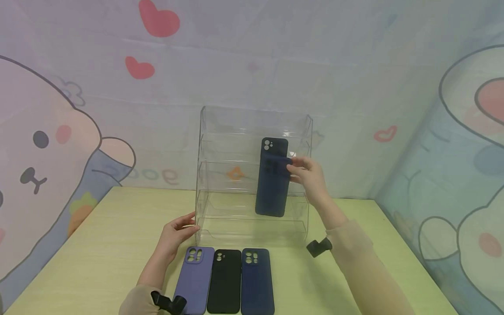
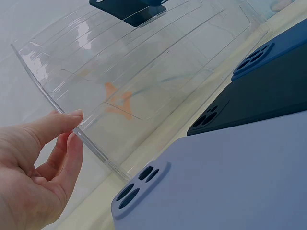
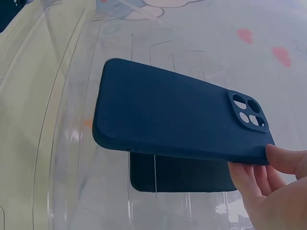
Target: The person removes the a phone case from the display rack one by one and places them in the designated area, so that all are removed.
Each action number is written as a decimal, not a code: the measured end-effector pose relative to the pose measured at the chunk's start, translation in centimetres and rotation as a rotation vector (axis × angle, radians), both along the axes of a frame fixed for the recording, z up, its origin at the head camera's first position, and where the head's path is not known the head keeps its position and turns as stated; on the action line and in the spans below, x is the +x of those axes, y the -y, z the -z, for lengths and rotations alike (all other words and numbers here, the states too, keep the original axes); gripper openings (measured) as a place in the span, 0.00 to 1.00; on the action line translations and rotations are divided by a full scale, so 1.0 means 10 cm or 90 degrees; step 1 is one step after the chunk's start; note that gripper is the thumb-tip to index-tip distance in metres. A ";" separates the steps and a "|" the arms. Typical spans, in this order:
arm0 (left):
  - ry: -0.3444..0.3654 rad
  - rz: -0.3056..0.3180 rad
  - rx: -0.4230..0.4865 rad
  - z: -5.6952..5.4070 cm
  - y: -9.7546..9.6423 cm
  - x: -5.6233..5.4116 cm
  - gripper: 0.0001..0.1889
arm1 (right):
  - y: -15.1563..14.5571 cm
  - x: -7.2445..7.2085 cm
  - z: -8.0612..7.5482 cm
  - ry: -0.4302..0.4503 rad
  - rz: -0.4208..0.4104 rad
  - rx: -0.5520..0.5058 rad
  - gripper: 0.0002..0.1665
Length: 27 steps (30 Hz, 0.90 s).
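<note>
Right hand (image 1: 311,175) pinches navy phone case (image 1: 272,177) upright against clear acrylic rack (image 1: 236,144). Left hand (image 1: 175,234), fingers straight and together, touches rack's lower left edge.

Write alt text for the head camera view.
A right hand holds a dark blue phone case upright against a clear acrylic tiered display stand, while the left hand touches the stand's lower left edge. Three more cases, lavender, black and navy, lie side by side on the pale table.

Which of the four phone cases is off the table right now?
The dark navy silicone phone case that the right hand holds upright against the clear acrylic rack; the others lie flat.
</note>
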<state>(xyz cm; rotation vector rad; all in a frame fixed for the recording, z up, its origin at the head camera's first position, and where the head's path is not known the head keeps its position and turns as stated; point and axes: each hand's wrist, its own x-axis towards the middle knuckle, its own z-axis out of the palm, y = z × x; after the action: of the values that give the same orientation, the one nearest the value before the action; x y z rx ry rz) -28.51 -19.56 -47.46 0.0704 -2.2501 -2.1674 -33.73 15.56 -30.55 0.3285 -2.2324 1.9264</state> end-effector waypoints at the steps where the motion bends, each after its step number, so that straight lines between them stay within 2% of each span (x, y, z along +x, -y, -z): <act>1: 0.000 -0.001 0.000 0.00 0.00 0.00 0.31 | 0.00 0.01 0.00 0.006 -0.002 0.006 0.19; 12: 0.001 0.001 0.001 0.00 0.00 0.00 0.31 | -0.11 0.08 0.14 0.077 -0.031 0.042 0.24; 27: -0.003 0.001 0.002 0.00 0.00 0.00 0.31 | -0.34 0.16 0.65 0.168 -0.050 0.066 0.24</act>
<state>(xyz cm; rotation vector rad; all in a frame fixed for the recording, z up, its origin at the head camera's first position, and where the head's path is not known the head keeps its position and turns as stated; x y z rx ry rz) -28.53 -19.53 -47.50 0.0632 -2.2460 -2.1697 -32.11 18.92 -37.04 0.1861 -2.5270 1.9996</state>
